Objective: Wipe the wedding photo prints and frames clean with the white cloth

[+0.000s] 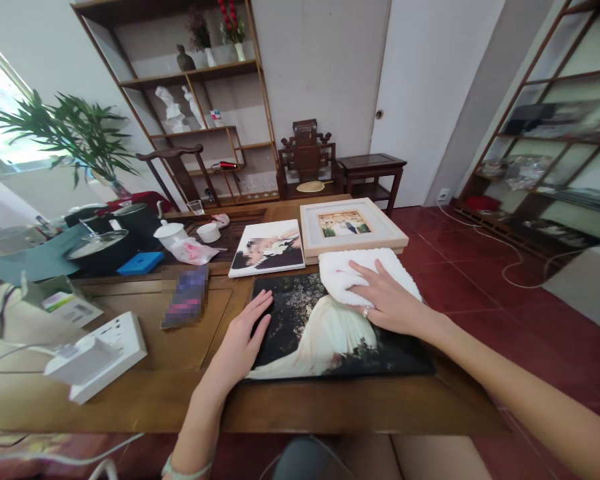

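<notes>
A large dark picture panel (325,343) showing a pale flowing dress lies flat near the table's front edge. My left hand (247,330) rests on its left edge, fingers stretched out and holding nothing. On the panel's upper right part lies a folded white towel (340,280). My right hand (385,300), with a ring on one finger, grips the towel and presses it against the panel. The towel and this hand hide that corner of the picture. Just behind are a white-edged photo canvas (267,250) and a pale framed photo (355,227).
To the left, a white power strip (110,353), an opened box (63,300), a blue box (140,263) and a lidded pot (103,250) share the wooden table (180,390). A white teapot (170,233) stands farther back. Beyond are a dark chair (307,160) and shelves.
</notes>
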`<state>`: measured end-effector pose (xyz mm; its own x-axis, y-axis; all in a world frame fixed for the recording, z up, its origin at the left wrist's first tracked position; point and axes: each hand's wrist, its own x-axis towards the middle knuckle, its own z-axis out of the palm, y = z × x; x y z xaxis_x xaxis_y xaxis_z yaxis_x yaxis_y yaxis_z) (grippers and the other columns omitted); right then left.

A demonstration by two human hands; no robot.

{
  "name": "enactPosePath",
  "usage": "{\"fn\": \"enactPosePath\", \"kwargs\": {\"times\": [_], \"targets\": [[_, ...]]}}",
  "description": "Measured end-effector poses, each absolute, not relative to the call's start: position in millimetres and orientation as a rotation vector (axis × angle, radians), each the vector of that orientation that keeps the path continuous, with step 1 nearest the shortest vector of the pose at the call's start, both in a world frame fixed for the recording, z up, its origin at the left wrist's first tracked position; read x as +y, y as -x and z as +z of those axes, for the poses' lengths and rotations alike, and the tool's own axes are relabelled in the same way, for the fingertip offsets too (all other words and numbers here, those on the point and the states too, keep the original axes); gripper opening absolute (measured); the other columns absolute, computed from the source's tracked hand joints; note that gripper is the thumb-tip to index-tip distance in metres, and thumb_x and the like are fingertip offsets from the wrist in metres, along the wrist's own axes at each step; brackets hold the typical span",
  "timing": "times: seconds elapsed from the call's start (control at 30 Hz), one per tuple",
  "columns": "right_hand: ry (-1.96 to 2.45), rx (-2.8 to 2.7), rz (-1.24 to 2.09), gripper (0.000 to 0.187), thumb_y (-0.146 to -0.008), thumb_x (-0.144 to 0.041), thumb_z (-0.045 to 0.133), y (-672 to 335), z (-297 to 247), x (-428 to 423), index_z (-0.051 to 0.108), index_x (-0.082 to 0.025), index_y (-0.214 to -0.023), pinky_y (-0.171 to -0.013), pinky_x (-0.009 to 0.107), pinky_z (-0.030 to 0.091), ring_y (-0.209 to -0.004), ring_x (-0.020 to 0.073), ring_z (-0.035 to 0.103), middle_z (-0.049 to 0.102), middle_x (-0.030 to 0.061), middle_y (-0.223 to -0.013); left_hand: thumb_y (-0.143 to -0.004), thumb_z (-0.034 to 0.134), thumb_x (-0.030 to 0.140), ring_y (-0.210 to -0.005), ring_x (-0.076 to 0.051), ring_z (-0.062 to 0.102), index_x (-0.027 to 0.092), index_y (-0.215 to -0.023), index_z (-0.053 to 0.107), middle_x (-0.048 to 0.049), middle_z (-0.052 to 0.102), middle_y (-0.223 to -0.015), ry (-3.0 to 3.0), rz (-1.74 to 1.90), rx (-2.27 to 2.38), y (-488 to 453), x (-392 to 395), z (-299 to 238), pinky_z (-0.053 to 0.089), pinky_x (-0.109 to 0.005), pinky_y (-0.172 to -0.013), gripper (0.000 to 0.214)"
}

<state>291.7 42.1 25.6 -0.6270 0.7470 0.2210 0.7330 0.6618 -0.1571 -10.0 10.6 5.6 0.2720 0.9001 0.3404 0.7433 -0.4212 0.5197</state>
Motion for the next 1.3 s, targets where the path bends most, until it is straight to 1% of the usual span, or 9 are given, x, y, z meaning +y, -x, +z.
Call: {"fn": "enactPosePath", "kwargs": {"times": [0.17,0.37,0.5,0.63,0.77,0.9,1.1,1.2,1.3], "targets": [[1.195,-2.661,0.124,0.041,-0.068,-0.008,0.049,-274,25,-13,0.066,-0.022,-0.102,-0.104,0.065,0.006,-0.138,0.0326,0.012,0.034,0.0075,-0.146,-0.091,0.039,0.030,-0.129,-0.021,0.042,0.012,-0.124,0.054,-0.0107,0.051,-0.136,-2.284,0.879,1.527,10,11,3,0.031,-0.040,-0.109,0.040],[1.069,-2.786,0.360,0.025,-0.067,-0.019,0.058,-259,27,-78,0.070,-0.022,-0.088,-0.095,0.077,0.003,-0.134,0.0467,0.007,0.024,0.0110,-0.150,-0.091,0.040,0.030,-0.130,-0.021,0.041,0.012,-0.124,0.054,-0.0102,0.050,-0.136,-2.288,0.859,1.529,10,13,3,0.031,-0.041,-0.109,0.040],[1.076,-2.747,0.295,0.038,-0.066,-0.013,0.053,-269,31,-47,0.066,-0.022,-0.100,-0.103,0.069,0.006,-0.137,0.0368,0.012,0.032,0.0076,-0.148,-0.091,0.040,0.030,-0.130,-0.021,0.041,0.012,-0.124,0.055,-0.0102,0.050,-0.136,-2.290,0.848,1.526,9,12,5,0.031,-0.040,-0.110,0.040],[1.093,-2.673,0.153,0.045,-0.069,-0.008,0.048,-284,28,12,0.061,-0.019,-0.111,-0.105,0.064,0.011,-0.138,0.0302,0.016,0.035,0.0108,-0.146,-0.091,0.039,0.030,-0.130,-0.020,0.042,0.012,-0.124,0.054,-0.0105,0.051,-0.136,-2.279,0.858,1.518,10,11,5,0.031,-0.039,-0.110,0.040],[1.093,-2.675,0.035,0.045,-0.072,-0.008,0.046,-289,24,45,0.060,-0.018,-0.113,-0.105,0.064,0.012,-0.138,0.0305,0.015,0.035,0.0108,-0.145,-0.091,0.040,0.029,-0.129,-0.019,0.042,0.012,-0.124,0.054,-0.0104,0.051,-0.136,-2.268,0.872,1.519,10,11,4,0.031,-0.038,-0.110,0.040],[1.128,-2.698,-0.006,0.044,-0.072,-0.009,0.049,-281,24,32,0.061,-0.018,-0.113,-0.104,0.065,0.012,-0.137,0.0335,0.015,0.036,0.0105,-0.145,-0.091,0.039,0.029,-0.129,-0.019,0.042,0.012,-0.123,0.055,-0.0107,0.051,-0.135,-2.259,0.891,1.517,10,11,3,0.031,-0.038,-0.110,0.039],[0.960,-2.788,0.215,0.028,-0.071,-0.016,0.056,-259,27,-49,0.069,-0.022,-0.095,-0.099,0.073,0.003,-0.135,0.0423,0.006,0.028,0.0122,-0.148,-0.091,0.039,0.028,-0.129,-0.020,0.042,0.014,-0.123,0.055,-0.0100,0.051,-0.135,-2.261,0.896,1.511,10,11,3,0.032,-0.042,-0.109,0.038],[0.895,-2.871,0.335,0.023,-0.067,-0.016,0.058,-253,31,-71,0.071,-0.022,-0.086,-0.095,0.077,0.005,-0.133,0.0472,0.006,0.026,0.0127,-0.149,-0.091,0.038,0.028,-0.130,-0.021,0.041,0.015,-0.123,0.054,-0.0094,0.050,-0.136,-2.260,0.874,1.514,10,11,4,0.031,-0.043,-0.110,0.038],[0.927,-2.852,0.379,0.034,-0.066,-0.016,0.058,-255,35,-60,0.069,-0.023,-0.097,-0.101,0.072,0.005,-0.136,0.0411,0.009,0.029,0.0090,-0.148,-0.091,0.038,0.028,-0.130,-0.021,0.041,0.014,-0.124,0.054,-0.0093,0.050,-0.137,-2.265,0.852,1.515,10,11,4,0.031,-0.043,-0.110,0.039]]}}
